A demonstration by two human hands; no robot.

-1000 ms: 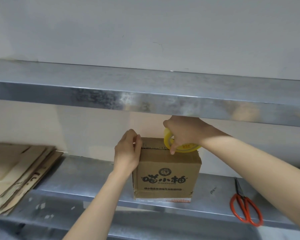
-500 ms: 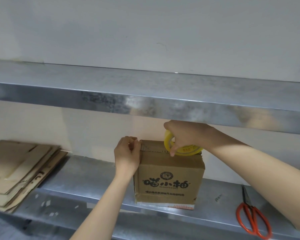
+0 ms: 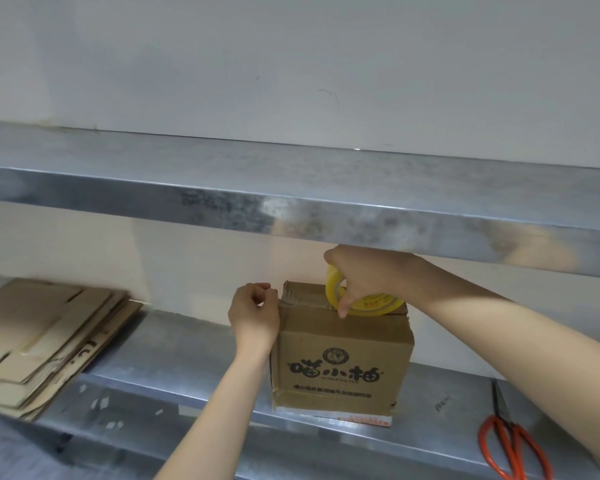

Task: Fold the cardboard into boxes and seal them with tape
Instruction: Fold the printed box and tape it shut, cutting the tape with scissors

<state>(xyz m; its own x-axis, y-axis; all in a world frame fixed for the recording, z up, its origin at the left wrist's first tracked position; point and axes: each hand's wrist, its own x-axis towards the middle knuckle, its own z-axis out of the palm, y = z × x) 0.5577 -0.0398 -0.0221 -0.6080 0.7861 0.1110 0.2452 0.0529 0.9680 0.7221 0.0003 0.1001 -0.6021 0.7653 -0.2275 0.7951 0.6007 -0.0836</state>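
A brown cardboard box (image 3: 342, 362) with black printed characters stands upright on the steel table (image 3: 174, 355). Its top flaps are folded down. My right hand (image 3: 364, 275) grips a yellow tape roll (image 3: 368, 303) that rests on the box top near its right half. A strip of clear tape runs left from the roll across the top seam. My left hand (image 3: 255, 313) sits at the box's upper left corner, fingers curled and pinching the tape end against that edge.
A stack of flat cardboard sheets (image 3: 39, 337) lies on the table at the left. Orange-handled scissors (image 3: 510, 448) lie at the right front. A steel shelf (image 3: 291, 192) hangs low just above the box and my right hand.
The view has shifted slightly, so the box sits a little lower and right. My left hand's fingers have curled tighter at the corner; the right hand keeps the roll on the box top.
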